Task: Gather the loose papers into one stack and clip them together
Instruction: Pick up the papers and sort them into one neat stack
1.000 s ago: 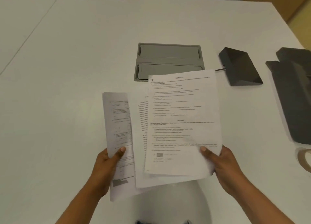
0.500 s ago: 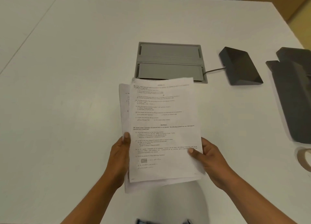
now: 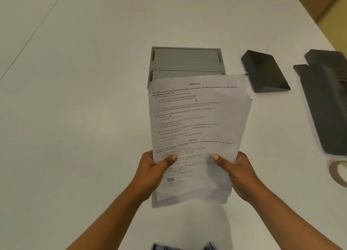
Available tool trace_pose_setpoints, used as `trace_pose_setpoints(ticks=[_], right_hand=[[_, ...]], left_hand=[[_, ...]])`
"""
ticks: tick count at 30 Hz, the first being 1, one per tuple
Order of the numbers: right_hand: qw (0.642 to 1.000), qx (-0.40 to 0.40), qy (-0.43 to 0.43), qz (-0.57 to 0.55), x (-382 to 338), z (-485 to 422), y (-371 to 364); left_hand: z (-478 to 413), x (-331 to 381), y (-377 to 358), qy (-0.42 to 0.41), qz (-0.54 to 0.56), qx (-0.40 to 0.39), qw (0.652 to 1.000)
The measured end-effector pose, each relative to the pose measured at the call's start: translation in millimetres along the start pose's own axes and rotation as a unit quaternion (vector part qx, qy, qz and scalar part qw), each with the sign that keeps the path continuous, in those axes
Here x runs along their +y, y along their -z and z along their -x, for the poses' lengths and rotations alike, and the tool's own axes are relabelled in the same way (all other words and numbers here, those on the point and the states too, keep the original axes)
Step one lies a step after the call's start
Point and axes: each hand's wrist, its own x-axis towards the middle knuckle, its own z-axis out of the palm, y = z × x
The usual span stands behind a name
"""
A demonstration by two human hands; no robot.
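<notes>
Several printed white papers [image 3: 197, 122] are held together as one stack above the white table [image 3: 84, 80]. Their right and bottom edges are still slightly fanned. My left hand [image 3: 150, 172] grips the stack's lower left edge, thumb on the top sheet. At the lower right edge my right hand [image 3: 240, 172] grips it the same way. No clip is visible in the frame.
A grey recessed cable box [image 3: 185, 61] lies in the table just behind the papers. To its right sit a black wedge-shaped device [image 3: 264, 71] with a cable, and a dark grey foam piece [image 3: 326, 99]. A tape roll [image 3: 339, 172] lies at the right edge.
The spread sheets have been pushed together into one stack. Both hands have moved inward toward each other, and the stack has shifted slightly right.
</notes>
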Motion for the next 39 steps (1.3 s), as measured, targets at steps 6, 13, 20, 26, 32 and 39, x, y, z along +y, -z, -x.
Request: trace_pose_setpoints(ticks=[6, 13, 20, 26, 32, 39], right_hand=[[0.997, 0.012, -0.004, 0.07, 5.9, 6.3, 14.2], [0.99, 0.132, -0.045, 0.033, 30.6, 14.5, 44.8], [0.981, 0.181, -0.068, 0.03, 41.6, 26.4, 70.2], [0.975, 0.205, -0.063, 0.053, 42.7, 29.4, 80.0], [0.974, 0.208, -0.077, 0.037, 43.2, 31.6, 87.7], [0.975, 0.201, -0.078, 0.046, 47.6, 34.8, 87.9]], left_hand=[[-3.8, -3.8, -3.1, -0.024, 0.005, -0.004, 1.0], [-31.2, -50.6, -15.1, 0.121, -0.146, 0.075, 0.979], [-57.0, -95.1, -47.6, 0.157, -0.508, 0.196, 0.824], [-70.6, -106.2, -47.6, 0.128, -0.586, 0.179, 0.78], [-94.0, -78.2, 0.6, 0.209, -0.429, 0.261, 0.839], [-101.4, -70.6, 14.8, 0.224, -0.321, 0.233, 0.89]])
